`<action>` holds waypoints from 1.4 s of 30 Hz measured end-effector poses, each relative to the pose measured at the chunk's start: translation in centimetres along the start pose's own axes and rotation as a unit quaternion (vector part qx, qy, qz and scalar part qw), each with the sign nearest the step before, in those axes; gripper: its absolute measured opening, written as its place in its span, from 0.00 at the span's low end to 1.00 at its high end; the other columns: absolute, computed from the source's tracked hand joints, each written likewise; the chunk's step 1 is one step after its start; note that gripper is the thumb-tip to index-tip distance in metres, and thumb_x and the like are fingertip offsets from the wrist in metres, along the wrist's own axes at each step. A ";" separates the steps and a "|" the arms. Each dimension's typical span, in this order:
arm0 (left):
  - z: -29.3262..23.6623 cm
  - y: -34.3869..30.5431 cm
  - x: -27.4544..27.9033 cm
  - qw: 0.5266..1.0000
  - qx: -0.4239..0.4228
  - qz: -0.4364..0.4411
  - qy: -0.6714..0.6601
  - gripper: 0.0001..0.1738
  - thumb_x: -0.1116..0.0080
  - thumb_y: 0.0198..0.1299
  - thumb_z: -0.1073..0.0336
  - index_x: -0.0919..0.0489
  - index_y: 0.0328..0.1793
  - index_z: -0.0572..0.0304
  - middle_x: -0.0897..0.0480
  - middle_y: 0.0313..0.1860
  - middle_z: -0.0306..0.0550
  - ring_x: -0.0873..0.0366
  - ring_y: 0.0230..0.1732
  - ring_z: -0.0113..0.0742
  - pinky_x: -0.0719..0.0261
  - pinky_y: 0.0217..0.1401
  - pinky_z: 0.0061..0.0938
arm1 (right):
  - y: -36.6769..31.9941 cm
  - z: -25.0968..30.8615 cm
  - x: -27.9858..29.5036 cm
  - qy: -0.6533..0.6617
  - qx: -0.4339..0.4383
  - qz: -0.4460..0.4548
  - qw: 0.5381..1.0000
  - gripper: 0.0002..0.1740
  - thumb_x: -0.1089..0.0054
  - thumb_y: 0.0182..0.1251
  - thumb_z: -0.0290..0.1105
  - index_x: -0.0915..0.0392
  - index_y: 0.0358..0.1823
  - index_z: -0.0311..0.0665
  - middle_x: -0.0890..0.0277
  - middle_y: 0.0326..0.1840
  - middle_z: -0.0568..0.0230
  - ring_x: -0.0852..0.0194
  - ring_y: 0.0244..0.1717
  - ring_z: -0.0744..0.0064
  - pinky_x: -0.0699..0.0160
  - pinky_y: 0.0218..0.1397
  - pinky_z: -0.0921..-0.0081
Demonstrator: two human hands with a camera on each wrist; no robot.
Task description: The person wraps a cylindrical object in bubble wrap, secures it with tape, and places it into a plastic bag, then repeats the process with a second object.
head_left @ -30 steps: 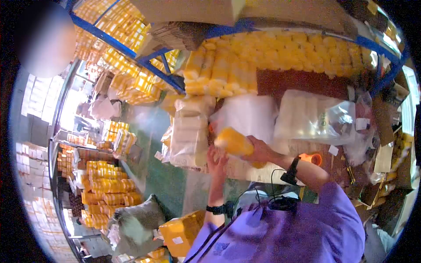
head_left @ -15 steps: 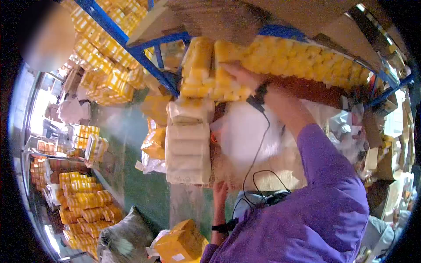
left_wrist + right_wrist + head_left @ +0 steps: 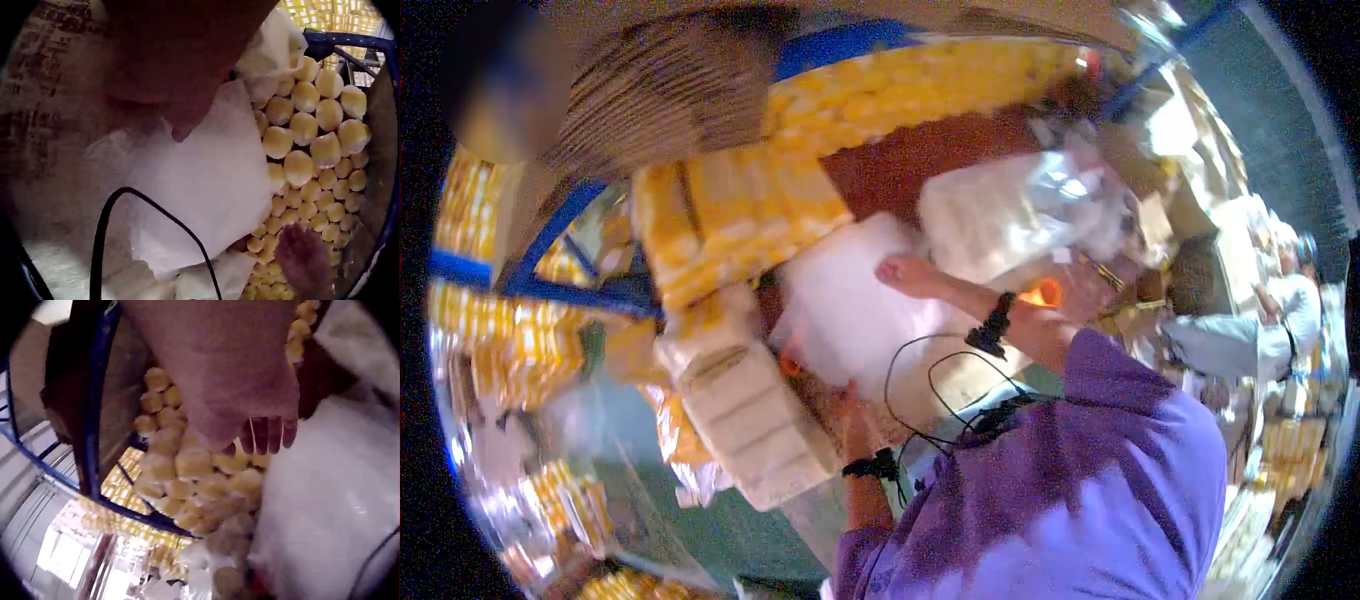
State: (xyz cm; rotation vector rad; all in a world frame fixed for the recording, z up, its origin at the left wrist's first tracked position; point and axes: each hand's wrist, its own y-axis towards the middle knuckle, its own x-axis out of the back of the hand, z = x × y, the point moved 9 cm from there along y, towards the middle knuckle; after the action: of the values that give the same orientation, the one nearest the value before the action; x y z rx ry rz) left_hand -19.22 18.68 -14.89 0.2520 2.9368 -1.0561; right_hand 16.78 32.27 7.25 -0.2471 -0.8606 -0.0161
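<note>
A pale white plastic sheet [image 3: 855, 285] lies on the table in front of the person. Over it hovers the right hand [image 3: 908, 275], with nothing held; in the right wrist view its fingers [image 3: 275, 434] hang loosely. The left hand [image 3: 855, 412] is at the sheet's near edge, blurred in the head view. From the left wrist, that hand [image 3: 181, 69] is dark, one extended fingertip right at the sheet's edge. Beyond the sheet are stacked yellow rolls [image 3: 745, 205], their round ends [image 3: 303, 128] facing the left wrist camera. Left of the sheet lies a bag packed with rolls [image 3: 750, 420].
Clear plastic bags [image 3: 990, 215] lie right of the sheet, near an orange tape ring [image 3: 1042, 292]. A blue rack frame [image 3: 550, 240] and flattened cardboard [image 3: 670, 90] border the back. A black cable [image 3: 890, 370] loops by the person's front. Another person [image 3: 1290, 310] is at far right.
The right hand put a yellow roll onto the stack at the back, then drew back empty over the white sheet. The left hand stayed near the table's front edge. The head view has turned right.
</note>
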 end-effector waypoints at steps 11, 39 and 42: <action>3.1 -1.3 1.3 0.994 0.037 -0.081 -0.065 0.26 0.40 0.71 0.65 0.36 0.71 0.57 0.25 0.50 0.42 0.25 0.47 0.36 0.19 0.51 0.34 | -13.5 -33.4 17.3 -0.132 -0.272 -0.325 0.896 0.08 0.42 0.59 0.28 0.18 0.38 0.35 0.17 0.42 0.44 0.19 0.47 0.41 0.19 0.52 0.55; -1.9 -13.8 -11.7 0.917 -0.180 -0.241 0.261 0.16 0.30 0.62 0.59 0.15 0.51 0.61 0.16 0.44 0.49 0.19 0.46 0.40 0.21 0.53 0.35 | -21.7 -29.6 26.2 0.323 0.058 0.039 0.944 0.51 0.19 0.50 0.25 0.38 0.77 0.45 0.28 0.72 0.54 0.29 0.72 0.61 0.28 0.75 0.63; -7.8 -17.3 -14.3 0.787 -0.262 -0.322 0.457 0.15 0.30 0.58 0.61 0.15 0.48 0.61 0.15 0.43 0.53 0.17 0.46 0.46 0.20 0.52 0.38 | -25.0 -32.1 18.4 0.545 -0.047 0.138 0.826 0.46 0.23 0.56 0.26 0.36 0.77 0.42 0.30 0.75 0.52 0.32 0.75 0.62 0.30 0.76 0.64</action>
State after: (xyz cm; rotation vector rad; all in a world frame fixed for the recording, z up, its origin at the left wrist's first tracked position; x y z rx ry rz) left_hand -7.41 8.42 2.98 -0.4234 4.1950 0.0747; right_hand 49.99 2.47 6.17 -0.3929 0.3323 0.0673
